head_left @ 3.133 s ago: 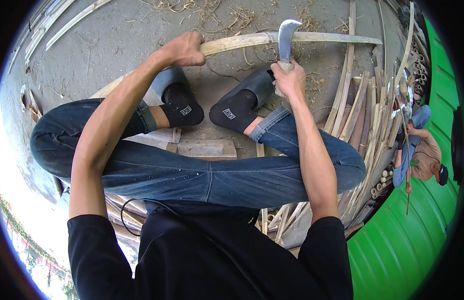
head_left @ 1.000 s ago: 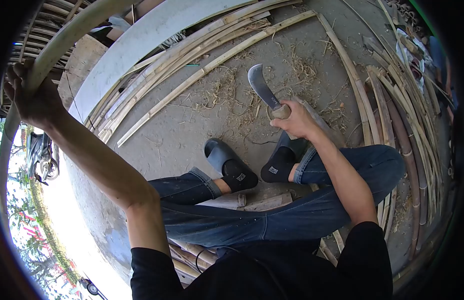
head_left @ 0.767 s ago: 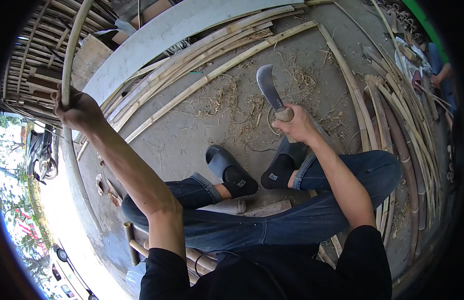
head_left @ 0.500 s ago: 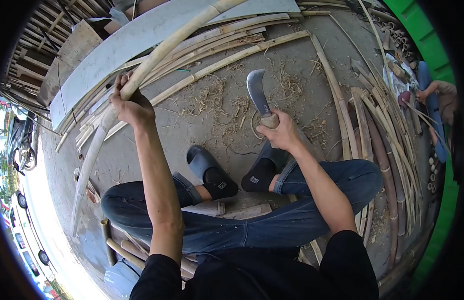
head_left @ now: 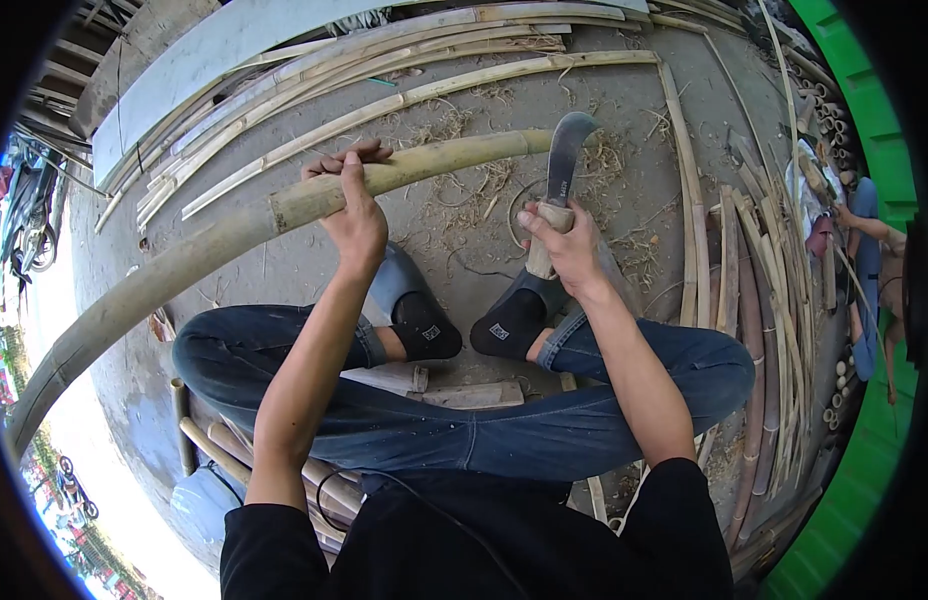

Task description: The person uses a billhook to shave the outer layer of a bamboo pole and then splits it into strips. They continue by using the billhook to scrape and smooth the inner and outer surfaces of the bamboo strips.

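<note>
A long bamboo pole (head_left: 214, 238) slants across the view from the lower left up to the right. My left hand (head_left: 354, 220) grips it from below, thumb and fingers wrapped around it just past a node. In my right hand (head_left: 574, 250) is a billhook, held by its wooden handle. The hooked blade (head_left: 564, 165) points up and overlaps the pole's right end in this view. Both hands are in front of my bent knees, over my sandalled feet.
Split bamboo strips (head_left: 404, 100) lie along the far side beside a pale sheet (head_left: 254, 60). Curly shavings (head_left: 614, 155) litter the concrete floor. More bamboo lengths (head_left: 754, 350) are heaped at my right. Another person's arm (head_left: 884, 235) shows near the green wall (head_left: 889, 120). Short pieces (head_left: 474, 397) lie between my legs.
The bamboo pole has swung down from steep to nearly level, its right end now at the billhook. My left hand has moved right with it; the blade has turned more upright.
</note>
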A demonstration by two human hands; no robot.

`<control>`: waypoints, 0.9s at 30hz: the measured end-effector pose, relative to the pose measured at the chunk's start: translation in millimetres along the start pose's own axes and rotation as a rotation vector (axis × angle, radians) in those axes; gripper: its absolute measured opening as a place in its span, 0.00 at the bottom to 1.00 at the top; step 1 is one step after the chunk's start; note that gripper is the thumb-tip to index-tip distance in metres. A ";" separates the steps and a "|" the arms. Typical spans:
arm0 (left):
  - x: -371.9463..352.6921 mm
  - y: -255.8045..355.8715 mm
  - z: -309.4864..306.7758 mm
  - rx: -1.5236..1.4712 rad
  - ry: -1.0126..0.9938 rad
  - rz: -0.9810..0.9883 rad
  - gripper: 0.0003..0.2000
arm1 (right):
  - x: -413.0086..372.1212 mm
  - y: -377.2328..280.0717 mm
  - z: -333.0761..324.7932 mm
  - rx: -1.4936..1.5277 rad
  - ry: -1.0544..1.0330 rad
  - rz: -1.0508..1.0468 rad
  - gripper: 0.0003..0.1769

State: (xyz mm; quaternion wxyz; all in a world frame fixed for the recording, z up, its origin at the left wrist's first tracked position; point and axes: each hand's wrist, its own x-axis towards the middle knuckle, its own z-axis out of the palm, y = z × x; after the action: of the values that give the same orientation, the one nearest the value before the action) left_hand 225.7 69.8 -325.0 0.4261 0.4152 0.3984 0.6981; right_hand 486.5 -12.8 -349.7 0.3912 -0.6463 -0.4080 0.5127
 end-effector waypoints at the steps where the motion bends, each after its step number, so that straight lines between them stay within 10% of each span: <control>1: -11.8 -0.4 0.9 0.004 -0.020 -0.034 0.09 | -2.7 -1.1 6.3 0.313 -0.028 0.073 0.22; 6: -36.7 10.7 31.5 0.018 -0.142 -0.004 0.09 | 19.2 2.3 28.3 1.179 -0.179 0.359 0.25; 12: -14.2 25.7 50.1 0.060 -0.355 0.000 0.09 | 60.5 -18.7 33.0 1.203 -0.107 0.134 0.12; 14: -7.4 30.1 32.6 -0.003 -0.420 -0.100 0.21 | 63.4 -22.0 29.4 1.239 -0.089 0.211 0.10; 17: -11.2 58.7 -19.9 0.005 -0.535 -0.084 0.71 | 66.9 -11.5 18.3 1.247 -0.009 0.258 0.08; 21: -27.1 133.2 -86.8 -0.451 0.081 0.118 0.60 | 66.9 18.0 11.9 1.189 0.050 0.286 0.08; 24: -26.0 152.8 -143.5 -0.635 0.148 0.032 0.20 | 66.3 19.4 20.1 1.114 0.066 0.290 0.07; 27: -13.1 143.7 -154.7 -0.527 0.142 -0.005 0.12 | 71.7 12.3 23.6 0.808 0.059 0.291 0.09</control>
State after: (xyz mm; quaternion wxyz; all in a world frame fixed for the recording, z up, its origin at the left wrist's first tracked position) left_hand 49.4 -19.5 -249.6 0.4922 0.2386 0.2329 0.8041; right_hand 475.0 51.4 -389.7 0.5481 -0.5063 -0.0674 0.6624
